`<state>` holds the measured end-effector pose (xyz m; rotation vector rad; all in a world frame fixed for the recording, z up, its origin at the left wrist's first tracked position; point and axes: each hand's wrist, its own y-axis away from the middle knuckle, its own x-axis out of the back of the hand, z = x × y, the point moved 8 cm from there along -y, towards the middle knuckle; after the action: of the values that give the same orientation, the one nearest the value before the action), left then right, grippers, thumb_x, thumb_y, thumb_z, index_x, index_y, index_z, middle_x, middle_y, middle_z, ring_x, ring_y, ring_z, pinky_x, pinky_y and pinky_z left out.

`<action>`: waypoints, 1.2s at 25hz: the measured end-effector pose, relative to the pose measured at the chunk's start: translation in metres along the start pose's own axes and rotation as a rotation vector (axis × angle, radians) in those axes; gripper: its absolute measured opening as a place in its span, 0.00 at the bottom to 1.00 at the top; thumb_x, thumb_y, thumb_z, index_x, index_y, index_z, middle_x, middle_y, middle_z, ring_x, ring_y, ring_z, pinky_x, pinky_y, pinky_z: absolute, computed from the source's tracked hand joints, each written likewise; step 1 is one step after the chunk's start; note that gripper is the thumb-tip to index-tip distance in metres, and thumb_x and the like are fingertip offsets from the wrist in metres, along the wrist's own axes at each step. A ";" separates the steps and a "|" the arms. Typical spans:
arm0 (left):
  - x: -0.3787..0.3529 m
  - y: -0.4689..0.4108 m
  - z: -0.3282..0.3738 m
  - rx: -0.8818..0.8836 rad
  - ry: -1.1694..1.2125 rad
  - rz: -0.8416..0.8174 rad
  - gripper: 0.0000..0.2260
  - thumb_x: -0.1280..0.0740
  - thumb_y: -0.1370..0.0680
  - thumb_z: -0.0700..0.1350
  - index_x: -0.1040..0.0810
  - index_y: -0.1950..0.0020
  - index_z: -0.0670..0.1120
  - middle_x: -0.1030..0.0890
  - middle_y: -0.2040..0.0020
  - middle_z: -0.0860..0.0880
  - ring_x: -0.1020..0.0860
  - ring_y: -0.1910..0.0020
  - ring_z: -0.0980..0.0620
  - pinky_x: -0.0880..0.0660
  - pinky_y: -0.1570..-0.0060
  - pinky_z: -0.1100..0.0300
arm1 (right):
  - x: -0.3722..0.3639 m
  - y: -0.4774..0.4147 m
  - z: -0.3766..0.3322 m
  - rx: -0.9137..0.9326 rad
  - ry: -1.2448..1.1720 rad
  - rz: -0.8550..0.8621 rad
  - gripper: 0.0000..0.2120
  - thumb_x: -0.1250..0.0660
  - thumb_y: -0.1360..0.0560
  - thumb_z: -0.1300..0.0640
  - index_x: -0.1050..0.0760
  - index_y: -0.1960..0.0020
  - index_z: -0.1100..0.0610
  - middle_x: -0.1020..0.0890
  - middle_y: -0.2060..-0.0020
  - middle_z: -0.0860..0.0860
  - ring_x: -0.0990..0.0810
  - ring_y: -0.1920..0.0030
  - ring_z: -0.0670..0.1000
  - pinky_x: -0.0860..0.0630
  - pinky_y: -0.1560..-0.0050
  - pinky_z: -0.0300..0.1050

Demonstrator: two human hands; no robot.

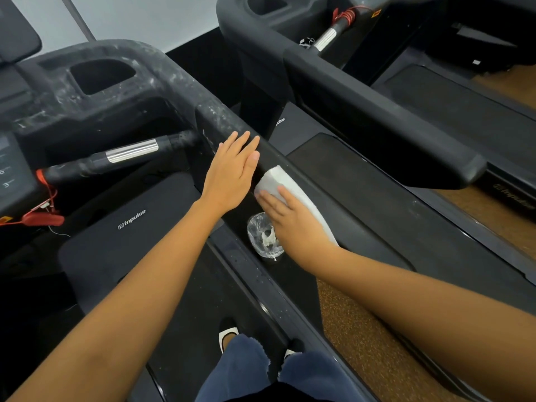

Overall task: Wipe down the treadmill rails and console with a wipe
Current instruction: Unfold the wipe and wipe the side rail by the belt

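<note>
You stand on a treadmill, looking down at its thick black padded right side rail [223, 120], which runs from the console back towards you. Your left hand [232, 172] lies flat on top of this rail, fingers straight and together, gripping nothing. Just beside it, nearer you, your right hand [293, 221] presses a folded white wipe [278, 177] onto the same rail. The fingers lie nearly straight across the wipe rather than closing round it, and the thumb is hidden.

Beyond your left hand, the rail and the black moulded console with its cup recess [95, 91] are mottled with grey-white smears, so most of the cleaning probably lies ahead. Lift the left hand out of the path. Keep your right palm flat and push in long, overlapping strokes towards the console, letting the wipe curl over the rail's rounded edges. Turn it to a fresh face once it greys.

A crumpled clear plastic wrapper [261, 233] lies below your right hand.
</note>
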<state>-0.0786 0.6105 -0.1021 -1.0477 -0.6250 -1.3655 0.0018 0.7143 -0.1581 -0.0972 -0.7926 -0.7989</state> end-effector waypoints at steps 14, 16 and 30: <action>0.034 -0.009 -0.057 0.069 0.060 0.090 0.21 0.53 0.16 0.51 0.38 0.24 0.47 0.39 0.24 0.49 0.48 0.23 0.52 0.49 0.25 0.52 | -0.007 -0.075 -0.014 0.146 0.294 -0.117 0.32 0.38 0.26 0.37 0.35 0.26 0.51 0.52 0.23 0.63 0.60 0.24 0.67 0.70 0.35 0.73; 0.031 -0.009 -0.059 0.060 0.049 0.061 0.21 0.53 0.16 0.51 0.39 0.24 0.47 0.40 0.23 0.49 0.49 0.23 0.52 0.49 0.25 0.51 | -0.007 -0.058 -0.012 0.115 0.284 -0.083 0.32 0.40 0.24 0.39 0.38 0.25 0.53 0.52 0.23 0.63 0.62 0.25 0.68 0.72 0.36 0.73; 0.016 -0.026 -0.038 -0.138 -0.051 -0.052 0.22 0.54 0.16 0.52 0.43 0.23 0.47 0.43 0.22 0.49 0.52 0.22 0.51 0.57 0.27 0.56 | -0.024 -0.048 -0.044 0.250 0.408 -0.099 0.39 0.48 0.21 0.38 0.55 0.22 0.62 0.57 0.24 0.65 0.62 0.25 0.68 0.68 0.33 0.69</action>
<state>-0.1088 0.5727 -0.0991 -1.1874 -0.6059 -1.4477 -0.0143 0.6793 -0.2157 0.3225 -0.5057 -0.7735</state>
